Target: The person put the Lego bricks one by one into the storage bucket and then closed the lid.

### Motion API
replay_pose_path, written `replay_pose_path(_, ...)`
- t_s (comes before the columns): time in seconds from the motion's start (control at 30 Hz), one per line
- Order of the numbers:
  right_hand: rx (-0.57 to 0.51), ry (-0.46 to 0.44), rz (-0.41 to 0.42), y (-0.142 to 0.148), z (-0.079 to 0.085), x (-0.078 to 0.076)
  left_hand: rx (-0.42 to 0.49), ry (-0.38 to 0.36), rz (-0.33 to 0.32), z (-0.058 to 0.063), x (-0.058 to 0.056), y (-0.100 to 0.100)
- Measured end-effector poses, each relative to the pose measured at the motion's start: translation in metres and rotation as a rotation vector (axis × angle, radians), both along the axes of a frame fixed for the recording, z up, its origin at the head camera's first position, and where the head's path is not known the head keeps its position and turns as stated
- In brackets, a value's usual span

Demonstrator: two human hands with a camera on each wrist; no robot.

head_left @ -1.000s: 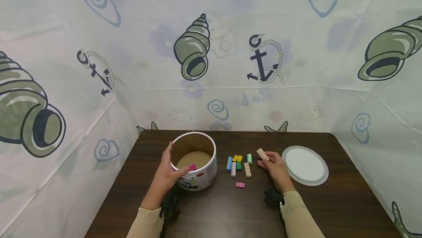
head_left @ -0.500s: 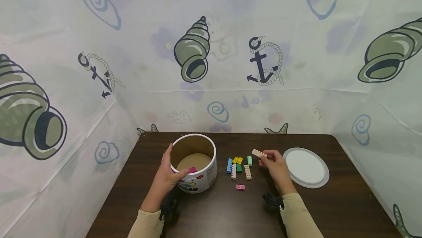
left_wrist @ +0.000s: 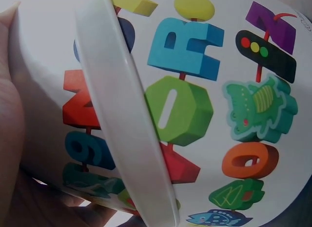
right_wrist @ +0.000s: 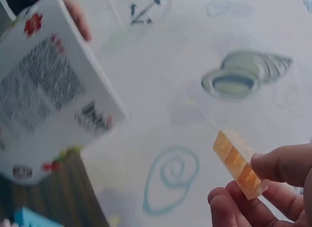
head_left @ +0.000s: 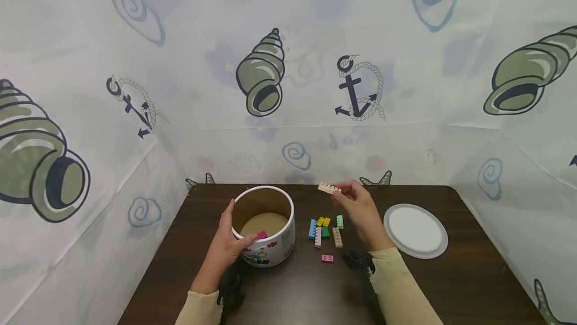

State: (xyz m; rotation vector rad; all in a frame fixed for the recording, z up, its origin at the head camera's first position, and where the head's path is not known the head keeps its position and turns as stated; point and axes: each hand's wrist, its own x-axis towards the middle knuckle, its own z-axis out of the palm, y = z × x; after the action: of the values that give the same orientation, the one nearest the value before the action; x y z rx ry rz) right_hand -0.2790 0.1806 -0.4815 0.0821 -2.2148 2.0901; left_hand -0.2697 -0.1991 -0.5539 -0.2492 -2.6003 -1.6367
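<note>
My left hand (head_left: 227, 242) grips the near-left side of a white printed tub (head_left: 280, 249), its thumb over the rim and other fingers along the outer wall. Something magenta (head_left: 262, 235) shows inside the rim by the thumb tip. The left wrist view is filled by the tub's wall with colourful printed shapes and a white plastic strip (left_wrist: 131, 110). Between thumb and fingers, my right hand (head_left: 362, 211) pinches a pale peach building brick (head_left: 328, 188), raised above the table to the right of the tub. Its hollow underside faces the right wrist camera.
Loose building bricks lie right of the tub: blue (head_left: 312, 229), yellow (head_left: 323, 221), green (head_left: 325, 232), mint (head_left: 340, 222), lilac (head_left: 318, 237), tan (head_left: 337, 238) and pink (head_left: 327, 258). A round white lid (head_left: 415, 230) rests on the dark table (head_left: 311, 295) at the right. A patterned sheet (head_left: 311, 89) surrounds it.
My right hand has lifted the peach brick and carried it left, toward the tub. The left hand keeps its grip on the tub. The head view has shifted slightly.
</note>
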Motion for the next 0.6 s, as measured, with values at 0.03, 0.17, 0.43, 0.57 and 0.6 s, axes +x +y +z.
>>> replay_pose_path(0.03,0.005,0.008,0.018,-0.006,0.006,0.0,0.001,0.001,0.001,0.0,0.0,0.0)
replay_pose_path(0.17,0.013,0.028,0.067,-0.03,0.018,0.0,0.012,0.011,0.0,-0.001,0.001,0.002)
replay_pose_path(0.43,-0.014,0.034,0.133,-0.078,0.022,0.001,0.021,0.021,-0.003,-0.002,0.0,0.002)
replay_pose_path(0.57,-0.066,0.034,0.165,-0.1,0.022,-0.001,0.022,0.019,0.001,-0.002,0.0,0.001)
replay_pose_path(0.6,-0.077,0.034,0.176,-0.104,0.021,-0.001,0.014,0.017,0.002,-0.002,0.0,0.0)
